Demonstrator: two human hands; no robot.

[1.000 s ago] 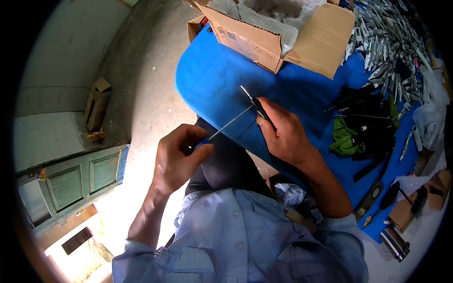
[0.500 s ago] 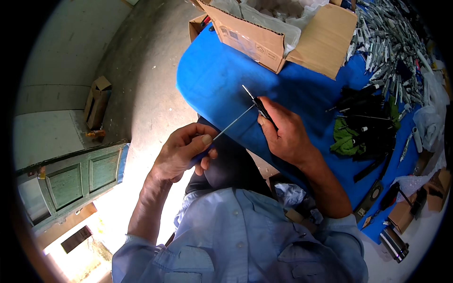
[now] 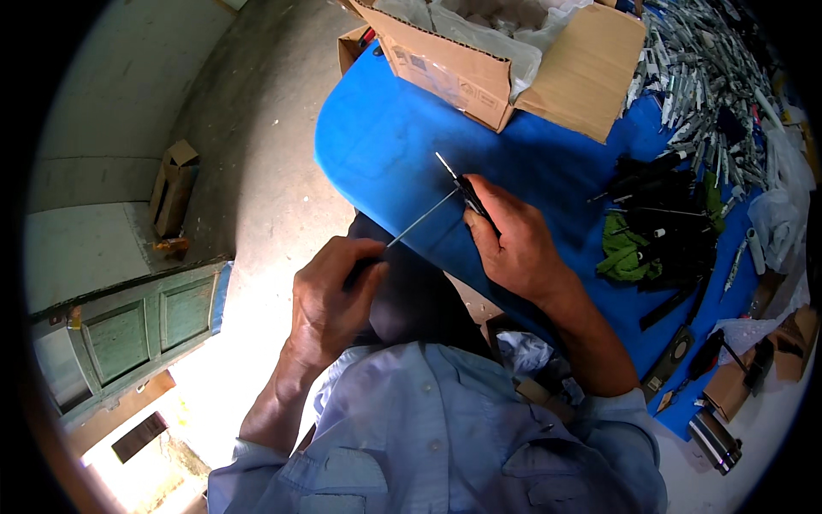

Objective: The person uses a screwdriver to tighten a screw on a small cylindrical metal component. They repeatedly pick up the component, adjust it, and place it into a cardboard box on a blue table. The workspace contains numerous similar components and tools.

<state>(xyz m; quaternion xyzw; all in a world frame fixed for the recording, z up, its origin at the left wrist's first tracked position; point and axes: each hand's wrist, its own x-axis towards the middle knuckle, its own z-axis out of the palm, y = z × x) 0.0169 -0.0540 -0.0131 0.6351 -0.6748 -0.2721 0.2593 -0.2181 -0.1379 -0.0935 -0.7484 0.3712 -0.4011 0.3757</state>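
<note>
Since the frames before, the left hand (image 3: 330,295) has slid a little lower along the rod (image 3: 419,220), nearer the body, while the right hand (image 3: 514,244) has stayed at the table edge.

Nearest is the pale blue shirt (image 3: 428,437), with dark trousers showing between the forearms. The left hand is closed around the lower end of the thin metal rod, fingers curled tight over it above the lap. The rod slants up and to the right, reaching the right hand. That hand is closed on a small black tool (image 3: 471,195), pinched between thumb and fingers, its light tip sticking out up and to the left over the blue table (image 3: 385,128). The rod's upper end meets the tool at the right thumb; the join itself is too small to make out.

Right of the hand lies a heap of black parts (image 3: 659,206) with a green cloth (image 3: 621,253) among them. Farther back an open cardboard box (image 3: 479,73) stands on the table, and beyond it, to the right, a pile of grey pens (image 3: 698,60).
</note>
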